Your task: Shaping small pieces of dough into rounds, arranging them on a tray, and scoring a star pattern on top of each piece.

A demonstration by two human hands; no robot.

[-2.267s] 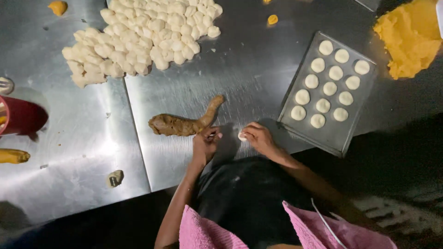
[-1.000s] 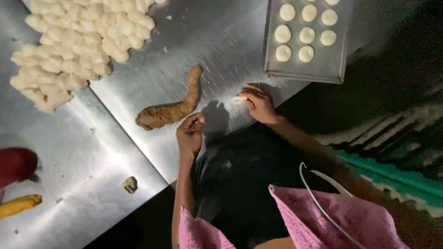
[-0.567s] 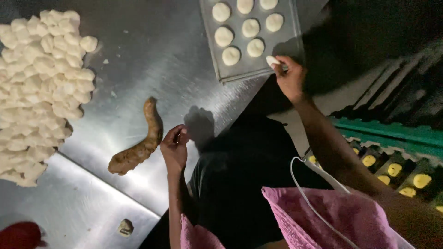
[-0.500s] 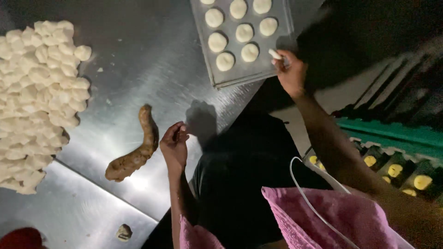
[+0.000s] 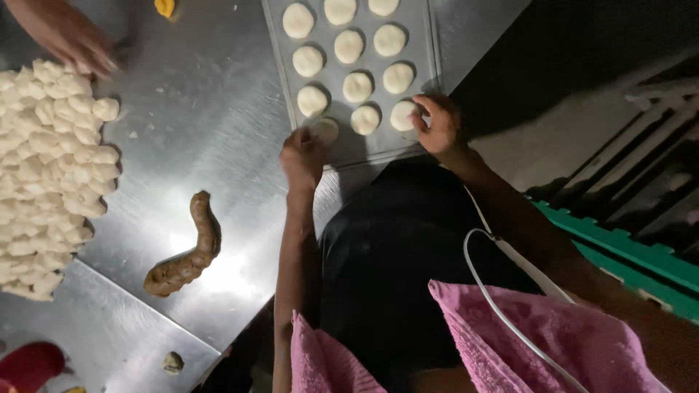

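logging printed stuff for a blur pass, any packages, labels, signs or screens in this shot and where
None in view: no package, label, sign or screen shows.
On the steel table are only a grey baking tray of pale dough rounds, a pile of white dough pieces and a brown dough roll.

Left of the baking tray (image 5: 429, 44) the steel table (image 5: 211, 102) lies bare, wide enough for a hand. Farther left the heap of white dough pieces (image 5: 44, 167) blocks the way; below-left of the tray the brown dough roll (image 5: 186, 255) lies across it.
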